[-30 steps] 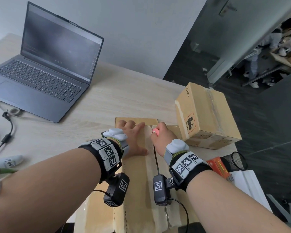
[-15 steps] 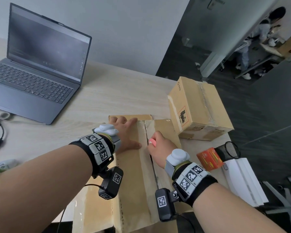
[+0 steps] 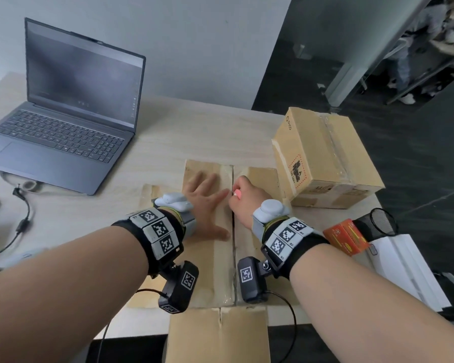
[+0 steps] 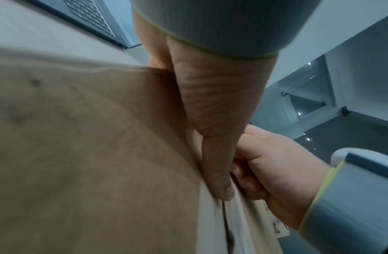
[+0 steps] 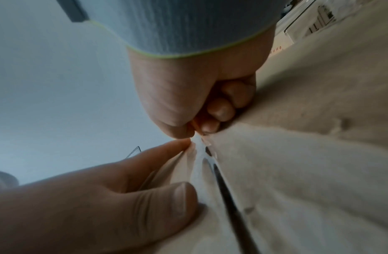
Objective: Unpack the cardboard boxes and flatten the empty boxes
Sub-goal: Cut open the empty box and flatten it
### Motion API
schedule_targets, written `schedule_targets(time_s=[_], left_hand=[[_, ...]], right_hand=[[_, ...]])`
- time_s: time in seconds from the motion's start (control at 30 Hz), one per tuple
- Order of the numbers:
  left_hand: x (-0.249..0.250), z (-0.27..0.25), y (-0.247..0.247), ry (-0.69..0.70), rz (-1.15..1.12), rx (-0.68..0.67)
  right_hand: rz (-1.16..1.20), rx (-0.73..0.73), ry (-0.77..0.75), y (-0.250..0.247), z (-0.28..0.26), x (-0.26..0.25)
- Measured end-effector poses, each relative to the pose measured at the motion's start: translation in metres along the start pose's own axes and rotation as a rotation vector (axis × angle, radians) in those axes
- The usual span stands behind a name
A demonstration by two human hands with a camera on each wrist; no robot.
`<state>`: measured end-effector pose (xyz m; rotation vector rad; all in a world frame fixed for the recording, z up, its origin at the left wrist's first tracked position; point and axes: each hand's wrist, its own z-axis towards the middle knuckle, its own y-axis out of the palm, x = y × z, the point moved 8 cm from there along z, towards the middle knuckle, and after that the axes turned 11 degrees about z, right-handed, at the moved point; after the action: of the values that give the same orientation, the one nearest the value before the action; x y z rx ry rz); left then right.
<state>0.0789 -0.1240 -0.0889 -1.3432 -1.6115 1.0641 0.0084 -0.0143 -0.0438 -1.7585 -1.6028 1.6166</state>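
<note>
A large cardboard box (image 3: 210, 258) lies in front of me, its top seam running away from me. My left hand (image 3: 205, 203) presses flat on the left flap, fingers spread. My right hand (image 3: 243, 203) grips a small pink cutter (image 3: 237, 194) in a fist, its tip at the taped seam near the far end. In the right wrist view the cutter (image 5: 196, 126) meets the tape beside my left fingertips (image 5: 179, 142), and a dark slit (image 5: 227, 189) runs along the seam. The left wrist view shows my left hand (image 4: 214, 120) beside my right hand (image 4: 271, 163).
A second taped cardboard box (image 3: 323, 158) stands at the right, touching the large one. An open laptop (image 3: 71, 121) sits at the back left with a cable (image 3: 24, 221) beside it. An orange packet (image 3: 346, 239), a black mesh holder (image 3: 378, 221) and white boxes (image 3: 404, 268) lie at the right edge.
My right hand with the cutter has shifted a little nearer to me along the seam. My left hand stays flat on the left flap. The head view has swung slightly.
</note>
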Motion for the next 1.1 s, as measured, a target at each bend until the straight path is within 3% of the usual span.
schedule_targets(time_s=[0.13,0.47,0.8,1.1], left_hand=[[0.001,0.002,0.0,-0.002,0.031,-0.047],[-0.002,0.011,0.009,-0.022,0.017,-0.02],[-0.009,0.015,0.005,-0.016,0.051,-0.138],[-0.017,0.012,0.002,-0.04,0.024,-0.162]], right_hand=[[0.003,-0.014,0.011,0.004,-0.015,0.006],[0.021,-0.153,-0.004,0.025,-0.084,0.023],[0.065,-0.244,-0.015,0.034,-0.126,0.032],[0.062,-0.423,-0.048,0.043,-0.154,0.039]])
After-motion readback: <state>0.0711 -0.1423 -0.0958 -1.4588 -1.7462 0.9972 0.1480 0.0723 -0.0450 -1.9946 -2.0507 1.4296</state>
